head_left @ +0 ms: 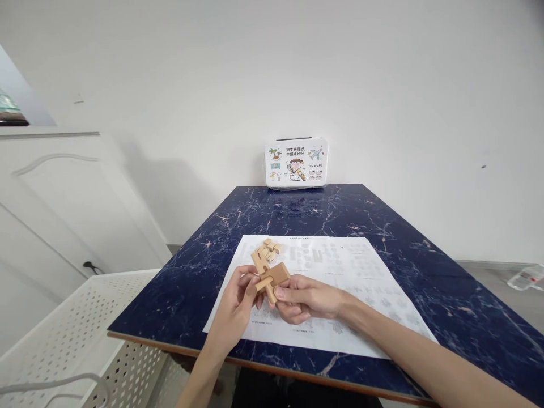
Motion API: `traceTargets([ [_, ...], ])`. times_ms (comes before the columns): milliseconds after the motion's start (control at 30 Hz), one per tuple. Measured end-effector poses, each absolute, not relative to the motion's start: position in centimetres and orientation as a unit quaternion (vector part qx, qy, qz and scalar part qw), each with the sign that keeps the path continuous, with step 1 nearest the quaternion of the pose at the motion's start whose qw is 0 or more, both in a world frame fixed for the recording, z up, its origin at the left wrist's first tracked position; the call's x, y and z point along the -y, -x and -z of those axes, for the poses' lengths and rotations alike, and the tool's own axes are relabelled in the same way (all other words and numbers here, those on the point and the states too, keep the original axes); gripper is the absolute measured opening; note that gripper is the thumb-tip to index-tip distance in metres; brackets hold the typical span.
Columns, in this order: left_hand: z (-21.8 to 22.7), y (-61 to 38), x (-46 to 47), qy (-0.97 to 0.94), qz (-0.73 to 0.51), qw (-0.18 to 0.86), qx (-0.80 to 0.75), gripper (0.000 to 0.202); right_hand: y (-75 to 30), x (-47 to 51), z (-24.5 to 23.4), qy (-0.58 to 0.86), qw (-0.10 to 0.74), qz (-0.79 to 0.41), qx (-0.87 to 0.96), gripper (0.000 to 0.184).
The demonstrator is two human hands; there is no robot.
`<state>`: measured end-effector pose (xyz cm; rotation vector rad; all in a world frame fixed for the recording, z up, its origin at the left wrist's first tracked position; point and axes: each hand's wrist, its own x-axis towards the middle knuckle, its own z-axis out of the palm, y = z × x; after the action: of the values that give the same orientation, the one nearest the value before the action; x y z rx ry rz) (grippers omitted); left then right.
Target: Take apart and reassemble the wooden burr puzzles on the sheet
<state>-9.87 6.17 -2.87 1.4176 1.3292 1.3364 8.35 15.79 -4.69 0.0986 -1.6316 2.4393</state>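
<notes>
Several interlocking wooden puzzle pieces (278, 274) are joined together between my two hands, over the near part of a printed paper sheet (348, 283). My left hand (238, 297) grips the joined pieces from the left, its thumb and fingers closed on a bar that sticks out. From the right, my right hand (308, 297) pinches a lower bar between thumb and fingers. Just beyond, more wooden pieces (271, 248) lie on the sheet, partly hidden by the held ones. A dark mark shows on one flat piece (259, 256).
The sheet lies on a dark blue marbled table (204, 249). A white case (296, 163) with cartoon pictures stands at the far edge against the wall. To the left are a white perforated basket (131, 362) and a white cabinet (63, 198). A clear plastic item (526, 277) is at the right.
</notes>
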Motion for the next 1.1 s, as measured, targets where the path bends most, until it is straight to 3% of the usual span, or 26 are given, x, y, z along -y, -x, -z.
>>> traceTargets([
  [333, 2.8, 9.1, -6.0, -0.496, -0.607, 0.366, -0.502, 0.036, -8.7, -15.7, 4.4, -0.051, 0.095, -0.83, 0.547, 0.029],
  [600, 2.5, 9.6, -6.6, -0.504, -0.561, 0.349, -0.556, 0.043, -8.6, -16.1, 4.9, -0.007, 0.154, -0.841, 0.518, 0.029],
  [900, 3.8, 12.9, -7.7, -0.532, -0.478, 0.261, -0.648, 0.047, -8.7, -16.7, 3.9, 0.152, 0.329, -0.808, 0.465, 0.035],
  [1100, 1.9, 15.4, -11.4, -0.592, -0.424, 0.157, -0.668, 0.039, -9.5, -18.7, 4.7, 0.285, 0.488, -0.704, 0.431, 0.039],
])
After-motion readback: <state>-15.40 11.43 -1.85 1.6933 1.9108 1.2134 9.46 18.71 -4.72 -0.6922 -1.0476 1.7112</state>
